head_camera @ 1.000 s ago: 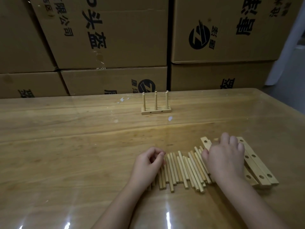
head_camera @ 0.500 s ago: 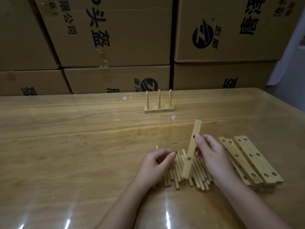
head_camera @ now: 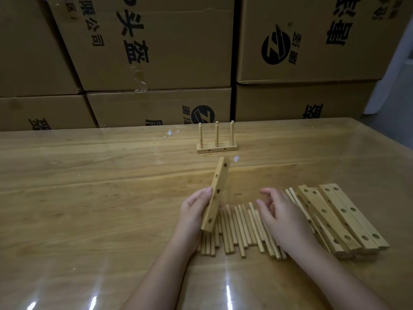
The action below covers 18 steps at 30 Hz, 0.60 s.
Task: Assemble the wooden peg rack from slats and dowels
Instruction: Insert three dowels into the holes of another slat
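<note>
Near edge: dowels [head_camera: 240, 229] lie in a row on the table [head_camera: 89, 209], btwn both wrists. Left grip [head_camera: 194, 211] is wrapped round one slat [head_camera: 216, 193], which is tilted, lower end over the dowels, top end leaning right & away. Right grip [head_camera: 283, 220] is over the row's right part, fingers loosely curled, holding nothing. Just right of it: stack of slats [head_camera: 344, 220] w/ holes, flat on the table. Farther back, ctr: finished peg rack [head_camera: 216, 142], pegs upright. Behind the table: cardboard boxes [head_camera: 156, 45].

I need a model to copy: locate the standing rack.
Head view: the rack stands at the table's far centre, just beyond the slat held by the left hand.
</note>
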Motion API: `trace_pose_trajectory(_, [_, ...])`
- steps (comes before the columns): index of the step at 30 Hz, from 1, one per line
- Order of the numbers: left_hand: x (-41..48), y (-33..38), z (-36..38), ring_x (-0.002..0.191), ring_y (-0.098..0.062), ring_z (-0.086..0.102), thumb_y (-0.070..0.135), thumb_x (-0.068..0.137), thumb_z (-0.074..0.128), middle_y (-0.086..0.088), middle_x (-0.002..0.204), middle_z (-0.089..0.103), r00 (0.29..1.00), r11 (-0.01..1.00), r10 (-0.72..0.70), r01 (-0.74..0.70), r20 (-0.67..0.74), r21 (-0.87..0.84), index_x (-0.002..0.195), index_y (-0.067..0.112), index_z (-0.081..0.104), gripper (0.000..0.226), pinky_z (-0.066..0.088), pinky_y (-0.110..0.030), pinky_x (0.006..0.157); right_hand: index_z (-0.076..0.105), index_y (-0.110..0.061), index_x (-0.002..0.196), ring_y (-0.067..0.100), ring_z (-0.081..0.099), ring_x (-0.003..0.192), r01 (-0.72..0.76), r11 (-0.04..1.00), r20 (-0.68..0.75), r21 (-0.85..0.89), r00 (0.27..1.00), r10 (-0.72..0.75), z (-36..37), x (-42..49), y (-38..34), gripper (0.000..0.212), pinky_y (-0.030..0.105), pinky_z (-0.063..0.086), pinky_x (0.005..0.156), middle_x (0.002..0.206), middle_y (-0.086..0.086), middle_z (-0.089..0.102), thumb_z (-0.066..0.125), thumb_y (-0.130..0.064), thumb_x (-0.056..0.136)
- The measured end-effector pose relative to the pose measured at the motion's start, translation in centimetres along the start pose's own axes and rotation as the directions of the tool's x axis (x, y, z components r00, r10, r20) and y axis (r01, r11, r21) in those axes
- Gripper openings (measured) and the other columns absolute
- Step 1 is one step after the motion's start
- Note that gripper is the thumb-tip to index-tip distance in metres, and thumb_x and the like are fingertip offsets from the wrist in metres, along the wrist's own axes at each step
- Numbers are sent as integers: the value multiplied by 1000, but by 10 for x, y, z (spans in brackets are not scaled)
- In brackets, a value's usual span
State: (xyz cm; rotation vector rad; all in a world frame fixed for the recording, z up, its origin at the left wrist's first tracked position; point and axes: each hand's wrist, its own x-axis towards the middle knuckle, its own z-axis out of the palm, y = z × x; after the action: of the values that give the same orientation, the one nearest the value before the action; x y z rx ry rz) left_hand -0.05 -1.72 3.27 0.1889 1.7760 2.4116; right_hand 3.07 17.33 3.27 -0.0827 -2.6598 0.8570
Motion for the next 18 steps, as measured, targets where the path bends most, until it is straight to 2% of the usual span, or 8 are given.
trace_pose_trajectory(2, [2,1,-3,58,-9,62,36,79,61,-2,66,66,999,995,-31,28,-31,-100,73,19,74,22,50,-19,54,46,-25,130,1,51,71,50,979,42,-195,998,-42,2,0,3,45,14,36,55,88,-17,50,49,-46,90])
trace_pose_trajectory(4, [4,0,-5,57,-11,60,38,78,62,-4,66,65,997,988,-54,46,-49,-150,70,20,73,22,49,-20,54,42,-26,134,3,52,90,78,957,102,-280,993,-51,7,-1,3,52,15,36,65,105,-14,53,49,-50,88])
trace_pose_trajectory(6, [6,-1,-5,58,-11,59,39,78,63,-3,66,64,998,988,-47,40,-38,-149,70,20,73,22,49,-19,55,41,-26,135,6,51,101,96,941,113,-324,992,-62,10,0,3,50,17,34,68,115,-11,52,47,-48,90])
trace_pose_trajectory(10, [5,-1,-4,62,-8,61,41,77,68,2,69,66,999,996,-17,20,33,-86,75,22,75,21,50,-19,59,47,-24,130,11,51,100,92,920,85,-380,994,-64,9,-1,-2,40,20,40,69,114,-6,51,42,-39,92])
trace_pose_trajectory(14, [5,-1,-3,63,-8,61,38,78,65,1,69,66,998,998,-4,8,64,-57,76,21,75,20,51,-18,58,45,-20,127,13,49,101,141,866,132,-480,987,-87,10,-6,-6,37,23,45,72,114,-2,47,42,-33,92])
trace_pose_trajectory(18, [4,-2,-4,66,-10,62,35,83,62,-1,73,66,999,999,-16,17,50,-31,80,20,75,20,52,-20,61,49,-17,123,15,52,95,136,841,130,-523,988,-79,11,-4,-4,32,23,38,63,112,1,49,40,-20,92])
